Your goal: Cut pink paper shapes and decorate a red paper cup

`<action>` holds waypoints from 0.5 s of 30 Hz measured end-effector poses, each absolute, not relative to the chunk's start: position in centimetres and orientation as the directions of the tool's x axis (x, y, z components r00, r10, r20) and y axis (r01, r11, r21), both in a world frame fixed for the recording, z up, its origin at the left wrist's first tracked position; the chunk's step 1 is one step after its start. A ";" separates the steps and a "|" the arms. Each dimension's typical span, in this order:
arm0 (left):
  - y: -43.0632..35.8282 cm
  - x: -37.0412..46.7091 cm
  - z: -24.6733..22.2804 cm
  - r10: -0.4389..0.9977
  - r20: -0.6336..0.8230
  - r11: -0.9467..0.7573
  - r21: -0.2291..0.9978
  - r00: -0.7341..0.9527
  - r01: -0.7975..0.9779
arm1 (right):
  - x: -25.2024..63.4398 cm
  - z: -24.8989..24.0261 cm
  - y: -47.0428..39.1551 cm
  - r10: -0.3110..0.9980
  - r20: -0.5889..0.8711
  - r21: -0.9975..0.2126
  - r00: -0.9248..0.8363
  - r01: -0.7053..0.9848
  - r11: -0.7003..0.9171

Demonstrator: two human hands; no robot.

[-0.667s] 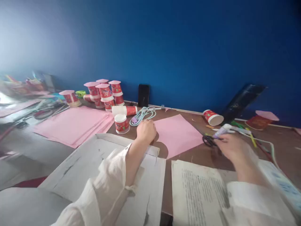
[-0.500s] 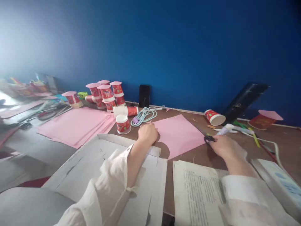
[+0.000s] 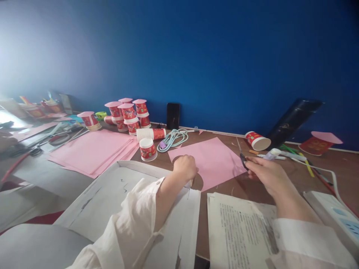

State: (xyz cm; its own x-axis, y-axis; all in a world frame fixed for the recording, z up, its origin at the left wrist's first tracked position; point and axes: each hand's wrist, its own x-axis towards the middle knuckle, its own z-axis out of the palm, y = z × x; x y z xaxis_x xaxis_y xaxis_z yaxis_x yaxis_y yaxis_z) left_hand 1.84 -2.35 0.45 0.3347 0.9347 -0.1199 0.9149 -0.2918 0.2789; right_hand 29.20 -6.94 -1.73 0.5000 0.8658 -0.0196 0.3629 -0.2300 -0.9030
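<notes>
On the desk (image 3: 202, 228), 1 pink sheet (image 3: 220, 162) lying flat. Right hand (image 3: 266, 173) grips scissors (image 3: 243, 161) by the handles, blades pointing away, presumably for safe handling. Left hand (image 3: 185, 167) curled by the sheet's left edge; can't tell whether it grips anything. Cups (image 3: 129, 114) stacked farther back, likely for working room.

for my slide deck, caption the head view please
Right hand holds scissors beside a pink sheet, left hand at its curved edge.

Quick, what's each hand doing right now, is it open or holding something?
Left hand: curled closed by the pink paper; whether it holds anything cannot be told.
Right hand: closed, holding the scissors.
</notes>
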 end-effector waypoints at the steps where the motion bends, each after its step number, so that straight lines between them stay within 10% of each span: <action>1: -2.4 1.9 0.4 0.934 -0.115 -0.298 0.272 0.338 0.915 | 28.6 -1.5 -7.0 0.859 -0.040 -0.949 0.510 0.251 -0.193; 9: -3.9 2.7 0.2 0.947 0.005 -0.319 0.149 0.322 0.936 | 26.6 0.4 -7.2 0.811 -0.122 -0.989 0.573 -0.138 -0.051; 15: -2.0 2.1 0.5 0.968 -0.040 -0.223 0.319 0.248 0.921 | 25.6 0.8 -7.2 0.869 -0.238 -0.896 0.434 -0.443 -0.024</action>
